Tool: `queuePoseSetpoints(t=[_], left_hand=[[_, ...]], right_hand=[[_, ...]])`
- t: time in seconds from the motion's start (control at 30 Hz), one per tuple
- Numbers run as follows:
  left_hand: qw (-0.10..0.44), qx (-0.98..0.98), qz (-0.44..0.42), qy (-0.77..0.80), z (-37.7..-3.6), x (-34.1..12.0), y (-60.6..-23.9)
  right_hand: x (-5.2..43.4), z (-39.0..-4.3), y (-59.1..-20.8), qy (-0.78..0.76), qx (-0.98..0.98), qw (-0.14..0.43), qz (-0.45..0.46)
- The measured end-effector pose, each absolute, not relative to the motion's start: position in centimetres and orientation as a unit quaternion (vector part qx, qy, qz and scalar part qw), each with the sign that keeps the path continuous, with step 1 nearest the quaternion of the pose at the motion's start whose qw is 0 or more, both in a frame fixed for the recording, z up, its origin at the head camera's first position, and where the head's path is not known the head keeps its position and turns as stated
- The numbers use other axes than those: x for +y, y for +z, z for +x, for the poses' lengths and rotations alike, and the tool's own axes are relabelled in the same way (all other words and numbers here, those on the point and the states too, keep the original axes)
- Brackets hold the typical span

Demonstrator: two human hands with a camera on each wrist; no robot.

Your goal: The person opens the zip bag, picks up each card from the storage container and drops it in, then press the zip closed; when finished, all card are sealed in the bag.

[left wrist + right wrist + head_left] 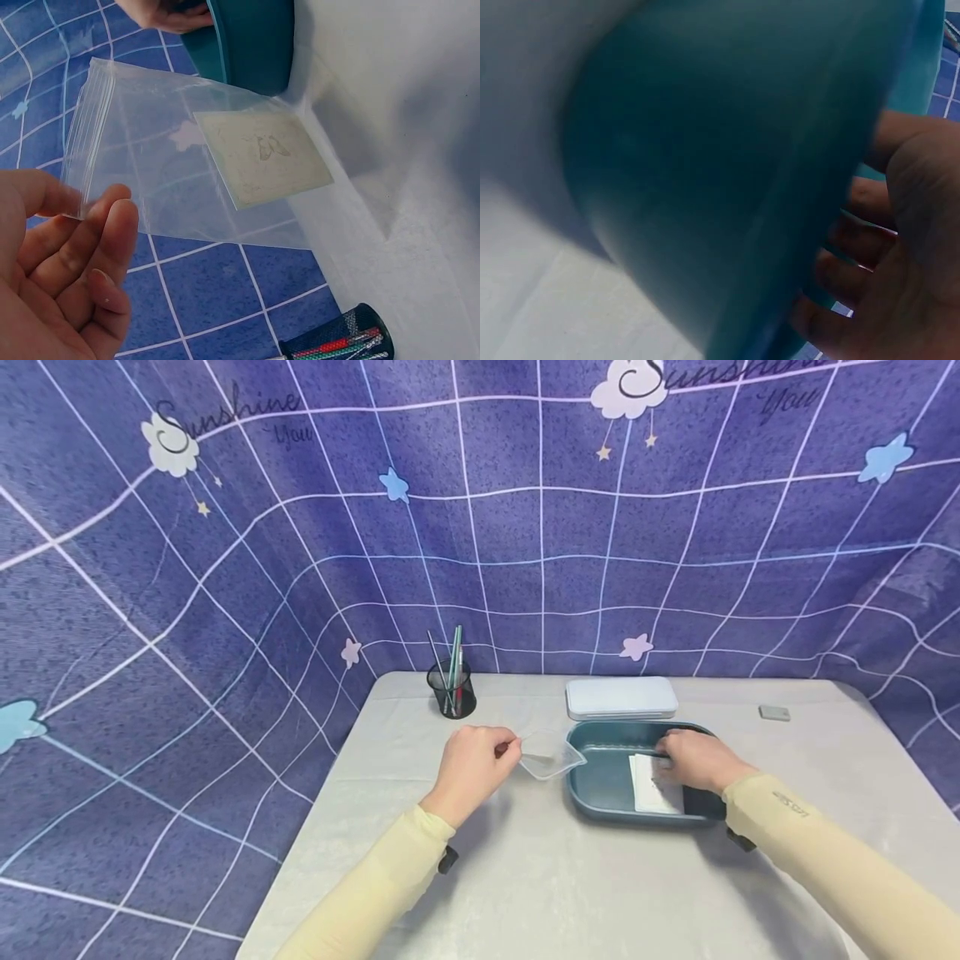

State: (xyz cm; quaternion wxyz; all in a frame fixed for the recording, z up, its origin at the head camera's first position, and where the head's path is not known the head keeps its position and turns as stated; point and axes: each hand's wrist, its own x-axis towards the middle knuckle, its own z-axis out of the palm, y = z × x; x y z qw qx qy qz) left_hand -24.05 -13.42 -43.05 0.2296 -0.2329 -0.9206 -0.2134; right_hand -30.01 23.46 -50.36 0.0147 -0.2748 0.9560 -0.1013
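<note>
Your left hand sits just left of centre in the head view, its thumb and fingers pinching the zip edge of a clear plastic bag, which hangs in the air just left of the teal tray. Inside the bag, toward the middle of the left wrist view, lies a small pale card with a faint drawing. Your right hand reaches into the tray from the right, fingers bent down onto the stack of white cards there; you cannot tell from these views whether it actually grips one. The tray rests on the grey surface. Behind it lies a white lid, and a black mesh pen cup stands at the upper left of the surface.
</note>
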Motion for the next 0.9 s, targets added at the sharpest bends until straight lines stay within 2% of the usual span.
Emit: queuePoseSetpoints(t=[0.4,0.9], left_hand=[[0.225,-0.922,-0.232,-0.215,-24.1,-13.4,-43.1],[0.231,-0.921,-0.230,-0.213,-24.1,-13.5,-43.2]], right_hand=[[24.1,-29.9,-51.3,-0.097,0.958,0.020,-0.268],[24.0,-29.5,-51.6,-0.090,0.956,-0.045,-0.277]])
